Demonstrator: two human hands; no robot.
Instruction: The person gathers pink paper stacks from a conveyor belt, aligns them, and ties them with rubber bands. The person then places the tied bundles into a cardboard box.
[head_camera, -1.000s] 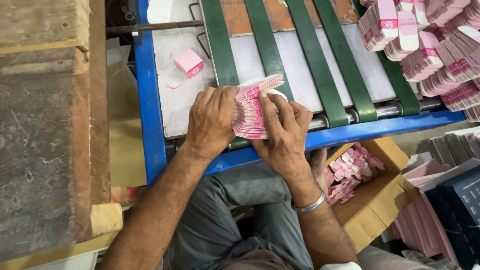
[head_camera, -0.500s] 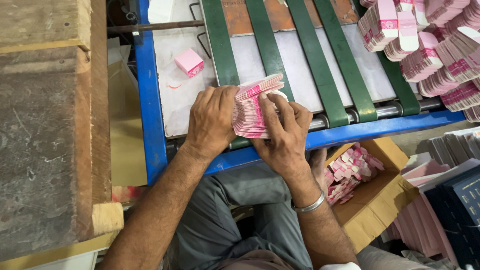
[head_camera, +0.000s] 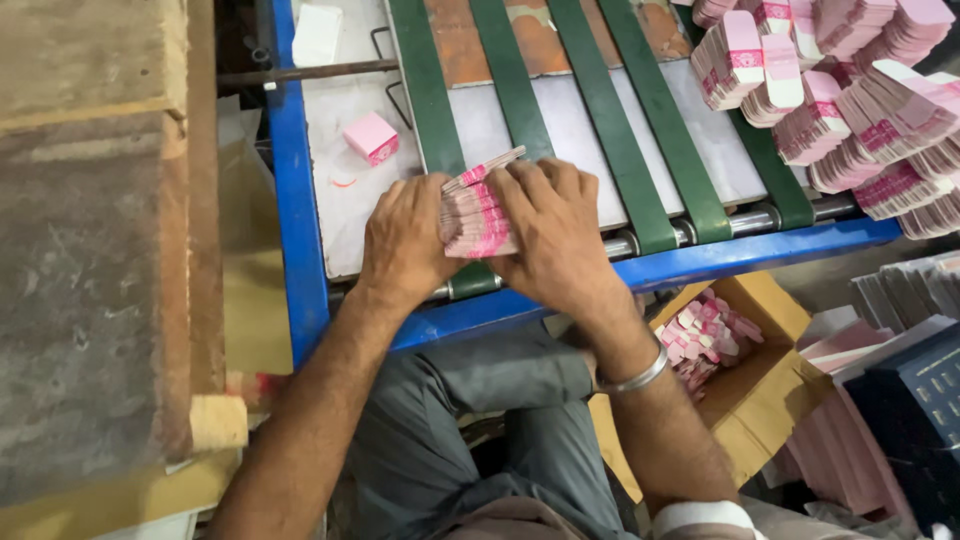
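A thick stack of flat pink and white cartons (head_camera: 478, 212) rests on edge on the conveyor table (head_camera: 300, 230), pressed between both my hands. My left hand (head_camera: 405, 240) squeezes the stack's left end. My right hand (head_camera: 555, 230) lies over its right side and top, fingers spread across the cards. One card sticks up at the stack's far end. A single small folded pink box (head_camera: 371, 138) lies on the grey table surface beyond my left hand.
Green belts (head_camera: 425, 90) run across the blue-framed table. Fanned rows of pink cartons (head_camera: 850, 100) fill the far right. An open cardboard box (head_camera: 745, 400) with pink cartons sits on the floor at my right. A worn wooden bench (head_camera: 90, 260) stands left.
My hands have closed tighter on the stack and pushed it down flatter onto the table; my right hand now covers more of it.
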